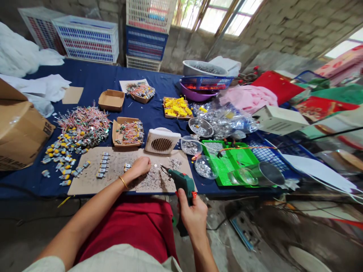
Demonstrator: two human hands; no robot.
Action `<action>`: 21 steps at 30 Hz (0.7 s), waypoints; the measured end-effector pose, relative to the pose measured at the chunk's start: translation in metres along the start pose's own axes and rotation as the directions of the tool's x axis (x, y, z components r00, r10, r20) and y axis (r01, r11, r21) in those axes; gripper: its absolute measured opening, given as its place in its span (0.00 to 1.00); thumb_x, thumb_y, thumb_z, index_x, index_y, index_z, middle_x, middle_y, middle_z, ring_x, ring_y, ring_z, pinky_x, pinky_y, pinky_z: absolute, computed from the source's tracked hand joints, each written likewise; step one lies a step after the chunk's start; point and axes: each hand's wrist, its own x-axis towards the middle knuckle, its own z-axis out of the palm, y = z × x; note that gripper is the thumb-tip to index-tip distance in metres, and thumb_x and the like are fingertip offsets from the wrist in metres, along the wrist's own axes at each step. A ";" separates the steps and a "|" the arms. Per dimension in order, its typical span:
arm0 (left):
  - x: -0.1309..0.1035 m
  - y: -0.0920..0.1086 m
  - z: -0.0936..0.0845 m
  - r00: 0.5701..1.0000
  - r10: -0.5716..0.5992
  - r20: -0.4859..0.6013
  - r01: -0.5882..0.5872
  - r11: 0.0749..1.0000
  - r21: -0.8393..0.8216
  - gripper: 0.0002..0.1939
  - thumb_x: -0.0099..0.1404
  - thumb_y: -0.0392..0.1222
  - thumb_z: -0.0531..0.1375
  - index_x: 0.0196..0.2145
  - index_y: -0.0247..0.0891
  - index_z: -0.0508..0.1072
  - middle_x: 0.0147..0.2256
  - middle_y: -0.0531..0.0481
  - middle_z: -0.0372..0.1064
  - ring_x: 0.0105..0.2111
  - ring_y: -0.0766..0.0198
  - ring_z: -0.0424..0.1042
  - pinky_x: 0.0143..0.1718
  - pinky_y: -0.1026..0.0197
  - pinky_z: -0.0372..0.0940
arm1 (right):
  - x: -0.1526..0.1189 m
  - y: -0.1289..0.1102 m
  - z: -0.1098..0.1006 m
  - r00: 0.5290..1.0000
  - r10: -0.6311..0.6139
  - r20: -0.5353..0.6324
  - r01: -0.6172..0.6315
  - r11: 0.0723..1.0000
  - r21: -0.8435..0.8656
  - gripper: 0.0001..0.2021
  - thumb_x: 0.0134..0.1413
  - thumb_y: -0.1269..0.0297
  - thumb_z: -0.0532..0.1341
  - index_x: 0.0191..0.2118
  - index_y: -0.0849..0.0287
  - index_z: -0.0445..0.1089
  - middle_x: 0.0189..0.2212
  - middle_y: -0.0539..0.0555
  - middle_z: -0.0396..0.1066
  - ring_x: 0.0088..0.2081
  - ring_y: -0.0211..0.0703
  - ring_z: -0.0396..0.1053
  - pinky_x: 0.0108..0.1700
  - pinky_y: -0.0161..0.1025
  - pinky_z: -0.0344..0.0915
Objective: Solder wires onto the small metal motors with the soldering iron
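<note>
My right hand (193, 211) is wrapped round the grip of a green soldering gun (183, 182) with red parts. Its tip points left over the cardboard sheet (93, 181). Just left of that tip, my left hand (141, 166) is closed above the cardboard; whatever its fingers may hold is hidden. Beside its wrist lie a couple of small motors (127, 166). Further left on the sheet stands a row of small motors (103, 165). Small metal bits (174, 163) are scattered around the gun's tip.
A white vent fan (162, 140) stands behind my left hand. At left are a heap of wired motors (83, 126) and a cardboard box (21, 132). A tray of wired parts (128, 132), yellow pieces (177, 107), a bowl of metal parts (206, 167) and a green basket (224, 175) surround the sheet.
</note>
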 end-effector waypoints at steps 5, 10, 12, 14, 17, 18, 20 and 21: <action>-0.007 0.004 -0.006 1.000 -0.004 -0.001 0.004 1.000 -0.003 0.10 0.62 0.33 0.53 0.33 0.34 0.74 0.35 0.40 0.75 0.38 0.58 0.73 0.43 0.59 0.63 | -0.001 0.000 -0.001 1.000 0.009 -0.006 -0.009 1.000 0.008 0.23 0.58 0.44 0.56 0.27 0.61 0.73 0.15 0.52 0.68 0.21 0.42 0.67 0.23 0.35 0.61; -0.033 0.002 -0.004 0.997 0.035 -0.065 -0.038 0.998 -0.048 0.11 0.63 0.34 0.52 0.35 0.34 0.75 0.34 0.44 0.75 0.37 0.60 0.73 0.43 0.61 0.63 | -0.005 0.001 -0.007 0.997 0.071 -0.010 -0.071 0.997 0.010 0.24 0.57 0.43 0.55 0.27 0.61 0.73 0.15 0.53 0.69 0.21 0.44 0.68 0.23 0.35 0.61; -0.045 0.000 0.000 0.996 -0.001 -0.093 -0.005 0.998 -0.067 0.12 0.64 0.35 0.52 0.36 0.34 0.76 0.35 0.44 0.76 0.38 0.60 0.73 0.44 0.61 0.63 | -0.005 0.002 -0.007 0.995 0.096 0.002 -0.096 0.995 0.017 0.25 0.57 0.43 0.55 0.28 0.61 0.74 0.16 0.54 0.70 0.22 0.45 0.70 0.24 0.35 0.62; -0.056 -0.004 0.002 0.991 -0.003 -0.133 -0.010 0.995 -0.096 0.13 0.66 0.37 0.52 0.38 0.35 0.76 0.37 0.44 0.76 0.39 0.60 0.73 0.46 0.61 0.64 | -0.004 0.003 -0.006 0.994 0.113 0.008 -0.113 0.993 0.023 0.25 0.57 0.43 0.55 0.28 0.62 0.74 0.17 0.55 0.71 0.23 0.46 0.70 0.25 0.36 0.62; -0.076 -0.022 -0.006 0.965 0.058 -0.255 -0.091 0.989 -0.121 0.14 0.67 0.38 0.51 0.44 0.37 0.75 0.44 0.44 0.75 0.45 0.61 0.72 0.51 0.61 0.62 | -0.002 0.005 -0.004 0.993 0.122 0.005 -0.122 0.992 0.028 0.26 0.55 0.41 0.56 0.27 0.62 0.73 0.16 0.55 0.70 0.22 0.46 0.70 0.24 0.36 0.62; -0.082 -0.031 -0.012 0.951 0.074 -0.299 -0.109 0.989 -0.104 0.14 0.67 0.38 0.52 0.46 0.37 0.74 0.47 0.44 0.73 0.47 0.61 0.70 0.53 0.60 0.61 | -0.001 0.005 -0.003 0.992 0.123 0.007 -0.123 0.992 0.032 0.26 0.55 0.41 0.56 0.26 0.62 0.73 0.15 0.55 0.70 0.22 0.45 0.69 0.24 0.36 0.62; -0.092 -0.051 -0.025 0.934 0.106 -0.343 -0.122 0.992 -0.026 0.16 0.66 0.37 0.53 0.50 0.37 0.71 0.51 0.44 0.70 0.52 0.59 0.66 0.57 0.57 0.58 | 0.000 0.006 -0.001 0.992 0.126 0.007 -0.126 0.991 0.041 0.26 0.55 0.41 0.56 0.24 0.61 0.73 0.15 0.55 0.69 0.21 0.45 0.68 0.24 0.36 0.61; -0.094 -0.061 -0.031 0.937 0.129 -0.326 -0.129 0.991 0.022 0.18 0.65 0.36 0.55 0.52 0.38 0.70 0.53 0.44 0.69 0.54 0.57 0.63 0.58 0.54 0.56 | 0.001 0.007 0.000 0.992 0.126 0.010 -0.126 0.991 0.045 0.26 0.55 0.41 0.56 0.24 0.61 0.72 0.15 0.55 0.70 0.21 0.45 0.68 0.24 0.36 0.61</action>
